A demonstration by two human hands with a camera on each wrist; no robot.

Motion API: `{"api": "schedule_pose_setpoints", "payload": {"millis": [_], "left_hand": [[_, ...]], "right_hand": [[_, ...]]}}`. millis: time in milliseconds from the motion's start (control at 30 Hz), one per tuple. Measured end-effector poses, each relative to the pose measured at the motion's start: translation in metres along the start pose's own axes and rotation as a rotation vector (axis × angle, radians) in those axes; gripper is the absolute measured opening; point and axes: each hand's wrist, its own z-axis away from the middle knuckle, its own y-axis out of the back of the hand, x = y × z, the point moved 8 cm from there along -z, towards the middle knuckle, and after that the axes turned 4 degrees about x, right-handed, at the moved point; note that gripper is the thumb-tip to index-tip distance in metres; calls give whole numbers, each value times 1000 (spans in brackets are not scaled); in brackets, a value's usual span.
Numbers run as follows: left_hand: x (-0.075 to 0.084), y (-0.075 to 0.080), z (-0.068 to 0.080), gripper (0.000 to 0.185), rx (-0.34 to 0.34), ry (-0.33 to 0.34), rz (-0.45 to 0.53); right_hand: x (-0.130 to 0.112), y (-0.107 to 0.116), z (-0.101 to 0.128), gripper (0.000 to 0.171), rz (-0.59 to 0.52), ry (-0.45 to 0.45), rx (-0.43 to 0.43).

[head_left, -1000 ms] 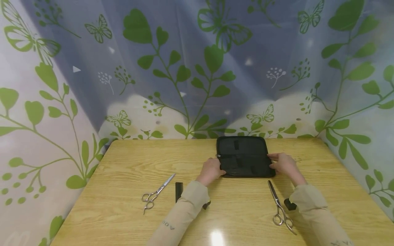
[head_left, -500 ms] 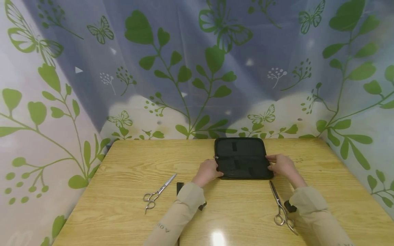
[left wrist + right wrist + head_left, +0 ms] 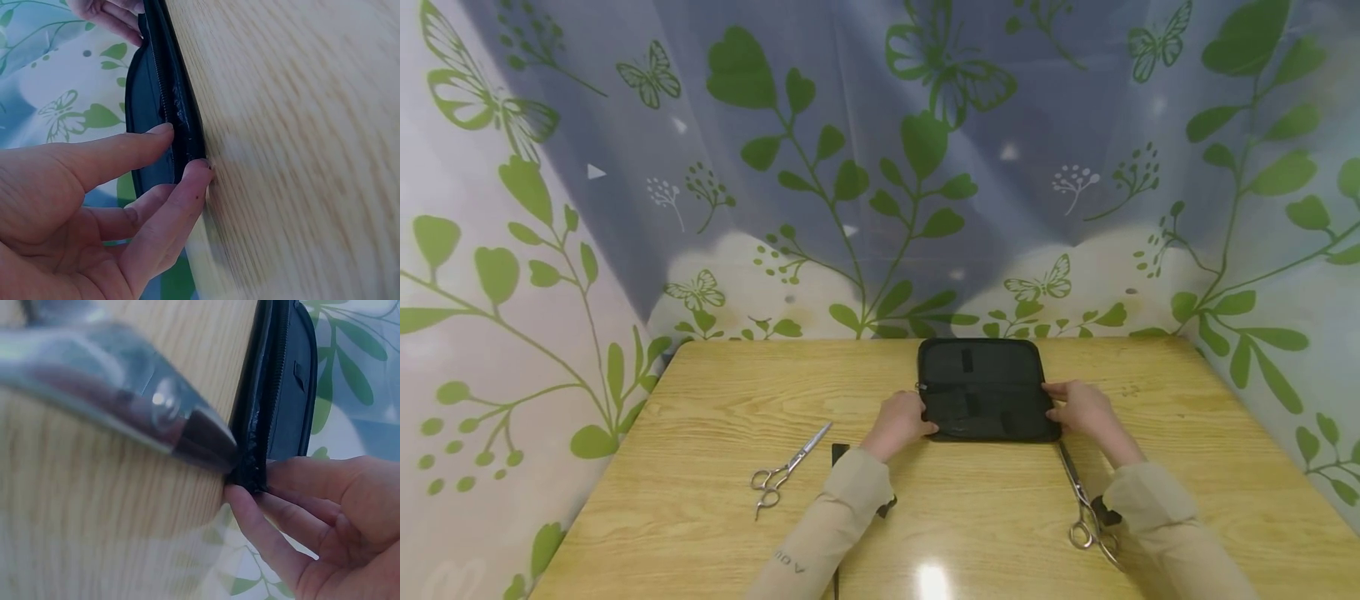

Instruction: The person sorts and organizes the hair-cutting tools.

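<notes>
The black zip case (image 3: 983, 389) lies open at the far middle of the wooden table (image 3: 700, 500). The left hand (image 3: 898, 421) pinches its left edge, and the right hand (image 3: 1078, 408) pinches its right edge. One pair of scissors (image 3: 1086, 508) lies near the right sleeve, another pair of scissors (image 3: 782, 471) lies to the left.

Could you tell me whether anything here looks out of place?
Mostly tidy. The right scissors have their tip tucked under the open case, which both hands hold by its side edges, so that corner may sit unevenly.
</notes>
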Motion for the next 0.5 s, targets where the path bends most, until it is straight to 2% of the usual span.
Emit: {"api": "schedule_pose_setpoints", "payload": {"millis": [167, 300, 400, 500], "left_hand": [[-4, 2, 5, 55, -1, 10, 22], [-7, 4, 9, 35, 6, 26, 22], [-9, 5, 12, 23, 6, 32, 15], [-9, 6, 14, 22, 11, 34, 19]], "right_hand": [[-3, -4, 2, 56, -40, -7, -18], [-7, -7, 6, 56, -66, -10, -25], [-10, -7, 8, 55, -50, -10, -21], [-12, -8, 9, 55, -21, -11, -20]]}}
